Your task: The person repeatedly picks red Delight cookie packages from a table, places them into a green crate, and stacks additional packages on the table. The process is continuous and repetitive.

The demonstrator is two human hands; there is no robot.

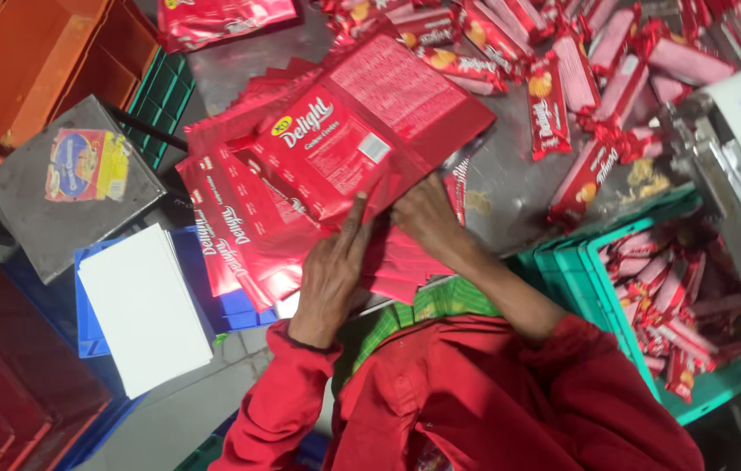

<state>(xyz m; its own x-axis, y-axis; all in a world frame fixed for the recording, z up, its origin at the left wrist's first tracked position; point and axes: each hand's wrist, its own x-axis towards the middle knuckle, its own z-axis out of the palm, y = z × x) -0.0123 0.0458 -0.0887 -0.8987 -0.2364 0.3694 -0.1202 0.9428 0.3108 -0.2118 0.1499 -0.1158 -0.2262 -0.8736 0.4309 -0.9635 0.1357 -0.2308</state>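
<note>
L hand (329,275) & R hand (427,218) flat, open on red wrapper stack (336,157); biscuit packs (562,87) behind, green crate (615,288) at right.

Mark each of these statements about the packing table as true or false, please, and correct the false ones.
1. Both hands rest on the stack of flat red wrappers. True: the left hand and the right hand lie on its near edge.
2. The green crate at the right holds only white sheets. False: it holds small red biscuit packs.
3. A white sheet lies on a blue crate. True.
4. The orange crate is full of red packs. False: what shows of its inside holds none.
5. Loose red packs lie on the metal table beyond the hands. True.
</note>
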